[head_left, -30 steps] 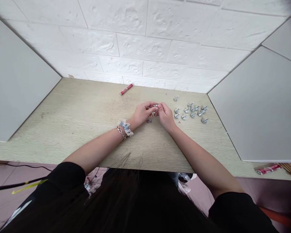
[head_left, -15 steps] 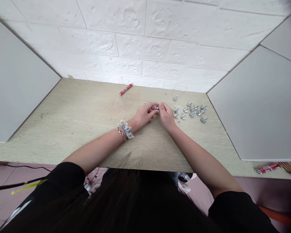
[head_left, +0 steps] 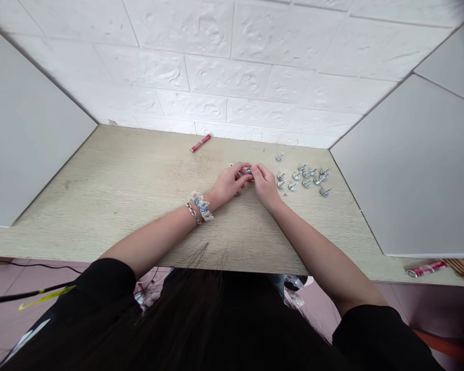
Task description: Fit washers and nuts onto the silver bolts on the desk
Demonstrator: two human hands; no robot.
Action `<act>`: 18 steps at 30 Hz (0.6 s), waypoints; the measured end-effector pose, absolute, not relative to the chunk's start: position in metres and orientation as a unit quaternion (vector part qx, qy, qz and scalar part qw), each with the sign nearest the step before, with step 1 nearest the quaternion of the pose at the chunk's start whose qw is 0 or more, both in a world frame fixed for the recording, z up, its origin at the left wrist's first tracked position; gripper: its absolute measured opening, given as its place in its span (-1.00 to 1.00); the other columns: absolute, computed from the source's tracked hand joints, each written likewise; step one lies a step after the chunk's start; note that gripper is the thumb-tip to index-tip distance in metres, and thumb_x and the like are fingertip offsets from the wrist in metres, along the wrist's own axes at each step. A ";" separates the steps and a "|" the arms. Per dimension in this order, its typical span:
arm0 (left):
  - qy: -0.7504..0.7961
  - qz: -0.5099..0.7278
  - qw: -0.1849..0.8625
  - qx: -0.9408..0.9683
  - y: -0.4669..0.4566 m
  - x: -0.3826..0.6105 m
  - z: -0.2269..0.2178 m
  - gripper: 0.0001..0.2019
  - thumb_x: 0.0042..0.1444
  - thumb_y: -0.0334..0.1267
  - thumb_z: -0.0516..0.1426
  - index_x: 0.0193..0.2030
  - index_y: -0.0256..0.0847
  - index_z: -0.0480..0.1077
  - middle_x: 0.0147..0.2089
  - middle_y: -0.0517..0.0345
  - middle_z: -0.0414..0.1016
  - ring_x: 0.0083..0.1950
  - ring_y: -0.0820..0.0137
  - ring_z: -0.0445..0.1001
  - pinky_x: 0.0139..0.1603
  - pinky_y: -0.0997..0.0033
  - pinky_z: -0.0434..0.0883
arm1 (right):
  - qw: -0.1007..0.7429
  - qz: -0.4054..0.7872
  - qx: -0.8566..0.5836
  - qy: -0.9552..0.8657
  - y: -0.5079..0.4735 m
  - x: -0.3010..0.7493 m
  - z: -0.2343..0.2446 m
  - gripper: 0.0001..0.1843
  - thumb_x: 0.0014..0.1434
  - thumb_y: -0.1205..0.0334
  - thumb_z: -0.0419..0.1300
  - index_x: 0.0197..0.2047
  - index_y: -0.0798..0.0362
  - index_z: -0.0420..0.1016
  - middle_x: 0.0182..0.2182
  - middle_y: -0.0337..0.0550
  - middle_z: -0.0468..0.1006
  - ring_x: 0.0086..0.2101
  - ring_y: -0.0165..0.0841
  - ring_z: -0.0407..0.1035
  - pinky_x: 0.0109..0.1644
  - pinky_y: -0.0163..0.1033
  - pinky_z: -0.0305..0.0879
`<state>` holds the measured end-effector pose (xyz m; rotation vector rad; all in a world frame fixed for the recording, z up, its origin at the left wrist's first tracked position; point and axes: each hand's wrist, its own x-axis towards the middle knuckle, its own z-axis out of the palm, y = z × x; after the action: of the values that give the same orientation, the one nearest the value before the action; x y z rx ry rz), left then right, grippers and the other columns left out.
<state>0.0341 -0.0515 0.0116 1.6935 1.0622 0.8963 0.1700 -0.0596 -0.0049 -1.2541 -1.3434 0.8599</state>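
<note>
The table (head_left: pixel 119 196) is pale beige with fine wood grain, and the far wall (head_left: pixel 216 77) is white in a brick pattern. The far tube (head_left: pixel 200 142) is red. The small piece (head_left: pixel 248 170) and the fasteners (head_left: pixel 305 178) to the right are shiny silver. The scrunchie (head_left: pixel 201 203) is blue and white, and the sleeve (head_left: pixel 108 278) is black.

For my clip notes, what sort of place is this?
Probably a partitioned bench for small assembly: a wooden desk between grey side panels, small metal fasteners laid out, left hand and right hand pinching one metal piece.

Shiny metal screws (head_left: pixel 304 178) (zinc-bright); matt wood-grain desk (head_left: pixel 119 190).
</note>
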 end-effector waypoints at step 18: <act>0.433 0.367 0.462 0.682 -0.053 0.034 0.013 -0.68 0.16 -0.27 0.11 0.06 -0.19 0.37 -0.24 0.15 0.42 -0.44 0.60 0.39 -0.61 0.72 0.30 | 0.579 0.437 -0.446 -0.525 -0.057 0.168 -0.009 -0.92 0.04 0.24 0.02 -0.33 0.01 0.24 -0.44 -0.33 0.33 -0.45 -0.48 0.26 -0.34 -0.30 0.23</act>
<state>0.0345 -0.0527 0.0133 1.6768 1.0654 0.9028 0.1682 -0.0574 -0.0088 -1.0434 -1.2272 1.0211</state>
